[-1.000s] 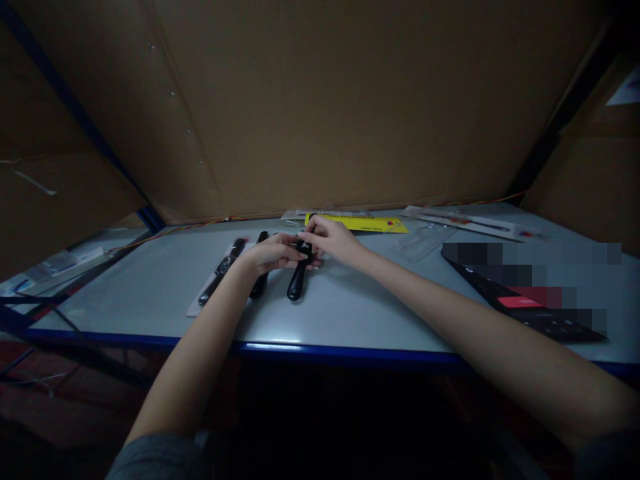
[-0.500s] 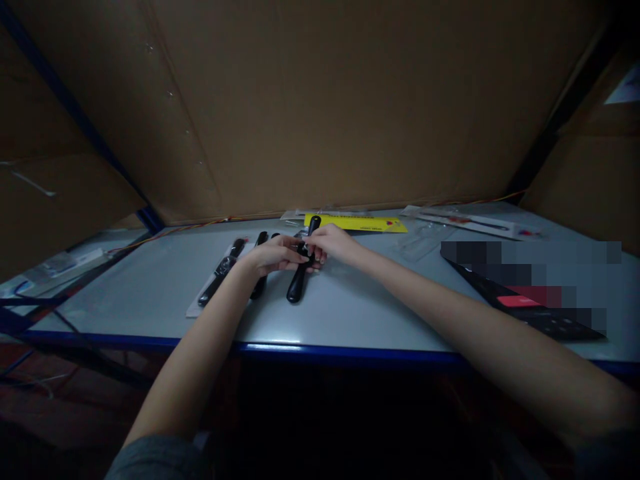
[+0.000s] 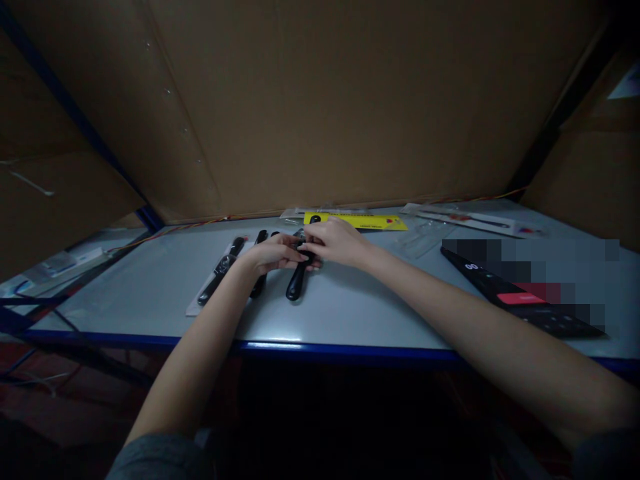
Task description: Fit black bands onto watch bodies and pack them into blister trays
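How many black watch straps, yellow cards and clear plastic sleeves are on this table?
Black watch straps: 3 (one on a white card, one beside it, one between the left hand and right hand)
Yellow cards: 1
Clear plastic sleeves: 1
Total: 5

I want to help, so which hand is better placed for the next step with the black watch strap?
Probably the right hand: its fingers lie over the black watch strap, while the left hand sits more to the side.
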Motion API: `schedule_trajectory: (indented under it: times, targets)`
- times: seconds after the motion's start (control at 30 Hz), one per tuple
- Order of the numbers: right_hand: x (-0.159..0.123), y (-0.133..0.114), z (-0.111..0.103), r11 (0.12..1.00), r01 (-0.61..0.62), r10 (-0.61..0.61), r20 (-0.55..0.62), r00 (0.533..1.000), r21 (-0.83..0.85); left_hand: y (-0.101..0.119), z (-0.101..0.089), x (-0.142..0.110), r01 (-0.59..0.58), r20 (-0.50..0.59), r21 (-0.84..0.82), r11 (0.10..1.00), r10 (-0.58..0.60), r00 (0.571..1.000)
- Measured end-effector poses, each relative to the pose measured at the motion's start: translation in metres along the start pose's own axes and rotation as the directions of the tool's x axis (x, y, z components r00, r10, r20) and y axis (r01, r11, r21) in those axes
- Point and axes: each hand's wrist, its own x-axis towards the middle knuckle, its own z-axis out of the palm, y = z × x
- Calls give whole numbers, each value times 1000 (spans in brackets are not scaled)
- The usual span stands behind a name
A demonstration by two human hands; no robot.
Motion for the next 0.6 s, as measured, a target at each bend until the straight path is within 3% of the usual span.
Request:
schedule_trajectory:
  times: [0.17, 0.27, 0.37, 0.5, 0.6]
  targets:
    - [1, -12, 3, 977, -211, 211, -1, 977, -23, -1, 2, 1, 0, -9, 20, 1000, 1, 1000]
    - [2, -14, 5, 971, -235, 236, -4, 972, -46, -2, 3, 2, 2, -19, 35, 999, -1, 1000]
    - [3, -6, 4, 986, -164, 164, 13, 986, 11, -1, 4, 1, -2, -9, 23, 1000, 2, 1000]
    - [4, 12, 1, 979, -6, -16, 105, 994, 202, 2, 5, -3, -10, 7, 4, 1000, 10, 1000]
    - [3, 16, 1, 976, 82, -101, 86, 991, 203, 3, 2, -4, 6, 20, 19, 1000, -6, 1000]
